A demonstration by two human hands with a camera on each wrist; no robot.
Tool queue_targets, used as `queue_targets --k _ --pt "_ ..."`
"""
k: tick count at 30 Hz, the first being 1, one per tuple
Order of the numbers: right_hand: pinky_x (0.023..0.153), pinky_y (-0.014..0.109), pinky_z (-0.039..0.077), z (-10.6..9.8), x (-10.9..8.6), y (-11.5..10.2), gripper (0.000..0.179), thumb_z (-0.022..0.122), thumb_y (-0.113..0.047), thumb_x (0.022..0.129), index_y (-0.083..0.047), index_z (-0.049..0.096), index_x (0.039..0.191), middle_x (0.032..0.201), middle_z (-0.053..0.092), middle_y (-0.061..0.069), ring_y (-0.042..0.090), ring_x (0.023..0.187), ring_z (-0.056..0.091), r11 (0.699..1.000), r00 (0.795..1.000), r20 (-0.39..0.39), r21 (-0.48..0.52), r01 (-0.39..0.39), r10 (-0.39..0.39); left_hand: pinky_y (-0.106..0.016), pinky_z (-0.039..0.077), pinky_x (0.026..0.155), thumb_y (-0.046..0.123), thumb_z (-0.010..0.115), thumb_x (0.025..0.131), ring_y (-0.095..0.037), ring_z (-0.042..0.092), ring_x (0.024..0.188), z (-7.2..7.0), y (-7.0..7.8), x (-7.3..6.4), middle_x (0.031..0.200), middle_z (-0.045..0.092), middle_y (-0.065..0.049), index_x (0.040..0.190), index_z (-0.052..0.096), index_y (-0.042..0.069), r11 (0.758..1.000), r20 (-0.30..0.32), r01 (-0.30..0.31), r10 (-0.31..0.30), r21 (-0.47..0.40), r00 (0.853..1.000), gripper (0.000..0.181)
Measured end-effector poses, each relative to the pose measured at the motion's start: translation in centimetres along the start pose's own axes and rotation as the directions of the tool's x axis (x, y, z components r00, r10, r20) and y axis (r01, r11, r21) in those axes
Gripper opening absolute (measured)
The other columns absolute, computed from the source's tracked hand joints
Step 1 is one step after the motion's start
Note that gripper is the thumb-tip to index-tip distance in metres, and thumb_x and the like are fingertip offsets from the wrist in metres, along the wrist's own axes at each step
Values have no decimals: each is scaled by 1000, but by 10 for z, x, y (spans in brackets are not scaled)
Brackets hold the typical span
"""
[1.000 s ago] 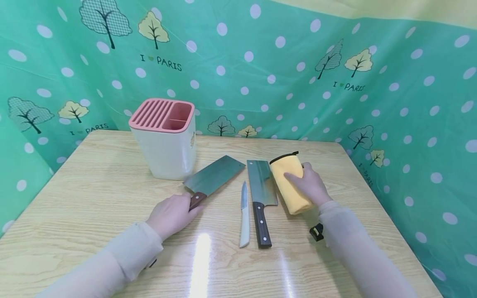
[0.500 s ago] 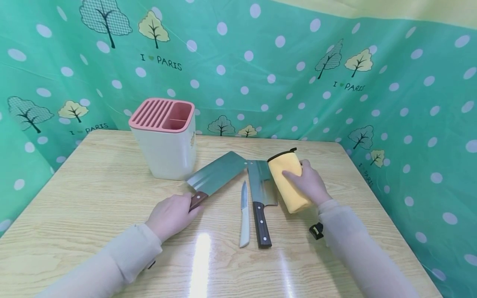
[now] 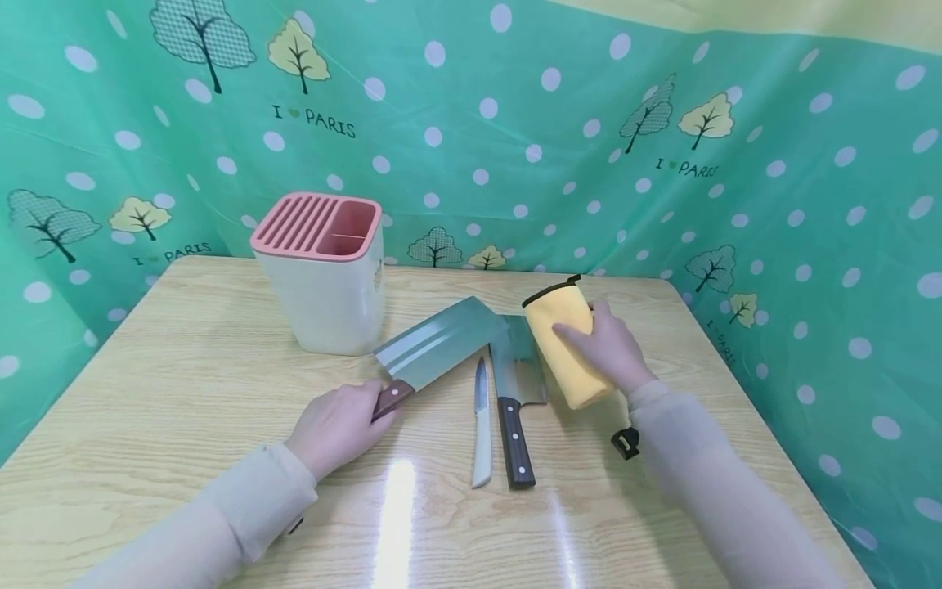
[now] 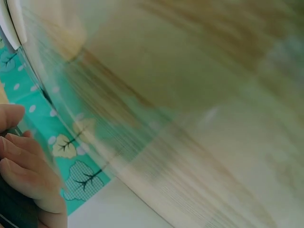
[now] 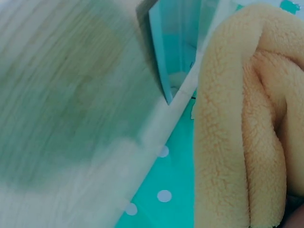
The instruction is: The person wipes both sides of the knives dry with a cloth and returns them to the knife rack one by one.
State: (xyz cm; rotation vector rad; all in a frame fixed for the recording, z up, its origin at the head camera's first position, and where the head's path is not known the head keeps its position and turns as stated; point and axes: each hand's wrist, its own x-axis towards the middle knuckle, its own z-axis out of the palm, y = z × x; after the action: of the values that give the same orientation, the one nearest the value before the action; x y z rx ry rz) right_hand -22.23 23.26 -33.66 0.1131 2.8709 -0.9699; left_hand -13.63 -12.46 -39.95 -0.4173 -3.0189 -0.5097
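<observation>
My left hand (image 3: pixel 340 429) grips the brown handle of a cleaver (image 3: pixel 441 339). Its broad blade points away to the right and overlaps the top of a second cleaver (image 3: pixel 517 438), which lies on the table with its black handle toward me. Between them lies a small paring knife (image 3: pixel 482 446) with a white handle. My right hand (image 3: pixel 612 345) holds a folded yellow towel (image 3: pixel 562 327) with a dark edge, tilted beside the second cleaver. The left wrist view has curled left fingers (image 4: pixel 28 166) at its edge. In the right wrist view the plush towel (image 5: pixel 237 123) fills the right side.
A white knife block (image 3: pixel 324 303) with a pink slotted top stands at the back left, just beyond the held cleaver. The wooden table (image 3: pixel 184 393) reaches back to a green dotted curtain (image 3: pixel 456 106), which also hangs along the right side.
The held cleaver's blade has moved right and away, over the second cleaver's blade. My right hand has shifted the towel slightly left and up. The paring knife and second cleaver stay put.
</observation>
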Motion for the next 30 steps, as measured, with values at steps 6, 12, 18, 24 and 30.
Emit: queue_targets --k 6,12,18,24,30 --pt "59 31 50 0 1 -7 76 60 -55 92 -6 32 144 98 61 19 23 69 64 1000 1000 1 -11 10 -10 -29 35 44 30 67 90 -13 44 50 2 -2 0 60 50 2 80 55 11 999 -28 -37 37 16 999 24" --pt "58 31 50 1 0 -13 75 61 -55 91 -6 34 141 96 62 18 23 69 64 999 1000 -5 -29 25 -25 -27 33 45 30 70 88 -12 42 51 3 -5 -1 60 47 4 77 53 14 998 -41 -61 61 13 997 26" --pt "58 31 51 1 -3 -20 71 61 -55 91 -7 36 138 96 62 18 24 71 65 998 999 -8 -31 47 -48 -26 31 45 28 70 86 -11 40 50 2 -6 -3 59 45 6 76 50 15 995 -47 -93 94 23 994 26" --pt "58 31 50 0 -3 -25 72 62 -54 92 -8 35 141 98 62 18 24 73 64 997 998 -13 -45 64 -64 -25 29 44 26 71 85 -8 38 50 1 -6 -5 58 44 7 75 49 16 990 -69 -135 138 45 988 26" --pt "59 32 50 -1 -2 -31 72 62 -54 92 -10 36 143 99 62 16 25 74 65 994 996 -29 -62 86 -88 -25 28 44 26 71 84 -8 36 49 2 -6 -7 57 43 8 74 48 16 985 -81 -163 168 60 982 27"
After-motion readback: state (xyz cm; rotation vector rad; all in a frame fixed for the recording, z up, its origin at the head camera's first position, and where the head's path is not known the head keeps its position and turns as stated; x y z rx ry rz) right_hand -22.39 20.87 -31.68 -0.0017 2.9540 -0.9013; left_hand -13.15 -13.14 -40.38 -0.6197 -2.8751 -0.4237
